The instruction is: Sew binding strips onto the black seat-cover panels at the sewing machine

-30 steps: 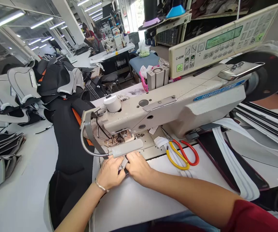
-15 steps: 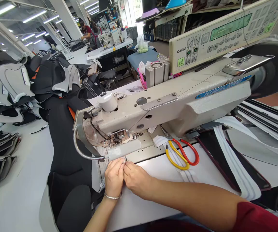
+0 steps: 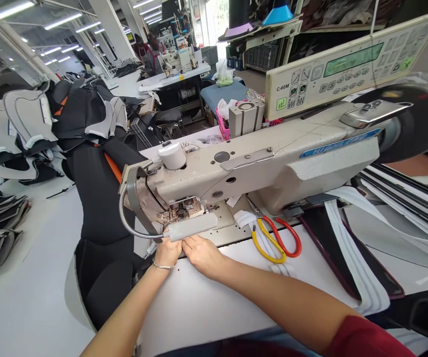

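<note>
A beige industrial sewing machine lies across the white table. My left hand, with a thin bracelet on the wrist, and my right hand are side by side under the machine's small lamp bar, beside the needle area. The fingers of both hands curl forward under the lamp and their tips are hidden, so I cannot make out what they touch. A black garment with an orange stripe hangs off the table's left side next to my left hand.
Scissors with one red and one yellow handle lie right of my hands. White banded strips on black panels lie further right. The machine's control panel stands behind. Stacks of grey-black pieces fill the left. People work at a far table.
Both hands have moved forward under the lamp bar, their fingertips now hidden. The small piece pinched between them half a second ago is out of sight.
</note>
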`<state>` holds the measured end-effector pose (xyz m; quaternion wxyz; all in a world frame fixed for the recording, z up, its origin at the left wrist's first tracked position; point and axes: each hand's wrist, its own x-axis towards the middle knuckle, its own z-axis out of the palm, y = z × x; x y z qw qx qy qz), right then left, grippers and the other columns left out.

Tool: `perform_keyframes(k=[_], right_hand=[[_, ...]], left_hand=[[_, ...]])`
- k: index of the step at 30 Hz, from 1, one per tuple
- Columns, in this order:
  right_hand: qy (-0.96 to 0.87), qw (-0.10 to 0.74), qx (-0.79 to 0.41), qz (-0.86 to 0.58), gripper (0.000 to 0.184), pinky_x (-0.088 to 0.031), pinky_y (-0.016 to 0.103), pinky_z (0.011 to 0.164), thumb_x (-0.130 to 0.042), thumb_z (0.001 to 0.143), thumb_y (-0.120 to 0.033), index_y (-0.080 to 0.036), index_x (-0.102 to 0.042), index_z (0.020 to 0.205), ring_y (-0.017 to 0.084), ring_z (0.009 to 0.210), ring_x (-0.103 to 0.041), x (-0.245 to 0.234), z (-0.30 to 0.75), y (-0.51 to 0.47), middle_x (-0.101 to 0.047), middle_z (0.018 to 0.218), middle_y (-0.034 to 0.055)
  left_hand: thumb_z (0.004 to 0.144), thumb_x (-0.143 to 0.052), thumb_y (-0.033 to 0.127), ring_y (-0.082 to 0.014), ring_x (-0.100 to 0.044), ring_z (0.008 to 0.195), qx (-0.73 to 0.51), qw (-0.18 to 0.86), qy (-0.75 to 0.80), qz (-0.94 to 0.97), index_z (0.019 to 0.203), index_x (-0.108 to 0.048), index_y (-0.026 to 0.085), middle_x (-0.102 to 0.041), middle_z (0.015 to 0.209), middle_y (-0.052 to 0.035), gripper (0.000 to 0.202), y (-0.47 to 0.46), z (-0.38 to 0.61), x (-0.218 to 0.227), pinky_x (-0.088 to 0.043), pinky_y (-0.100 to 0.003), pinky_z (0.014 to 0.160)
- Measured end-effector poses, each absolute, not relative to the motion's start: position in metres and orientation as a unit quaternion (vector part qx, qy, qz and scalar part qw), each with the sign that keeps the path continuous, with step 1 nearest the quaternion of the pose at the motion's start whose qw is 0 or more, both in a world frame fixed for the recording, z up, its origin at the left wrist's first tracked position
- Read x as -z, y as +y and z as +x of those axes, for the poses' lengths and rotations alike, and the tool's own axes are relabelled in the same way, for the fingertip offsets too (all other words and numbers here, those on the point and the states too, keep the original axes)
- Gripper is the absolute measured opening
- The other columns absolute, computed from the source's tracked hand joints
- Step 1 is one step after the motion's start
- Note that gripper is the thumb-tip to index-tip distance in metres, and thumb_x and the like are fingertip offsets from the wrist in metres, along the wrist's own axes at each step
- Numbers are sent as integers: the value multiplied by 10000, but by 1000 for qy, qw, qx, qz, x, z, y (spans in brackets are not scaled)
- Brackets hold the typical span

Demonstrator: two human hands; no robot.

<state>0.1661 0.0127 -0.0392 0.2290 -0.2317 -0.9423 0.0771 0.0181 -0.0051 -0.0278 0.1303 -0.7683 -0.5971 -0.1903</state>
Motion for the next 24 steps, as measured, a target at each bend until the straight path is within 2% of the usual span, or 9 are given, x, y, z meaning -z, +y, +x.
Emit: perform_keyframes(k=[5,9,13,17,24], right_hand=[[-950,239,-52,-192,214,-452,326,803,-425,843,-92,-13,-578,969,237,942,-494,43,174,-2,-567,1000,158],[-956,243,-24,-164,264,-403,353,897,-455,819,-94,26,-556,1032,258,1017,-470,47,179,-9,-532,1098,199],[-958,228,-32,-172,286,-392,362,914,-465,810,-90,26,-548,1058,257,1013,-473,47,178,-8,-543,1088,182],[-959,216,-47,-175,279,-378,373,929,-434,823,-81,21,-540,1061,248,1025,-464,47,175,-3,-531,1099,193],[-943,267,-68,-184,265,-393,378,901,-402,845,-92,-7,-561,1038,246,1017,-456,51,169,7,-534,1107,165]], left_hand=[[795,-412,165,-148,-616,650,206,90,-607,-762,749,-685,211,-681,725,-37,280,-11,17,32,-526,-268,645],[796,-358,102,-134,-617,643,188,112,-575,-788,826,-674,215,-671,730,-46,337,-19,16,37,-525,-259,668],[801,-335,83,-139,-619,669,161,147,-527,-821,892,-656,214,-662,732,-56,359,-20,17,31,-523,-262,690],[816,-345,118,-151,-611,684,134,131,-530,-827,836,-656,218,-649,732,-62,327,-16,16,22,-517,-283,706],[799,-315,74,-149,-605,705,108,126,-533,-830,811,-639,186,-643,731,-62,343,-11,6,21,-509,-280,703]])
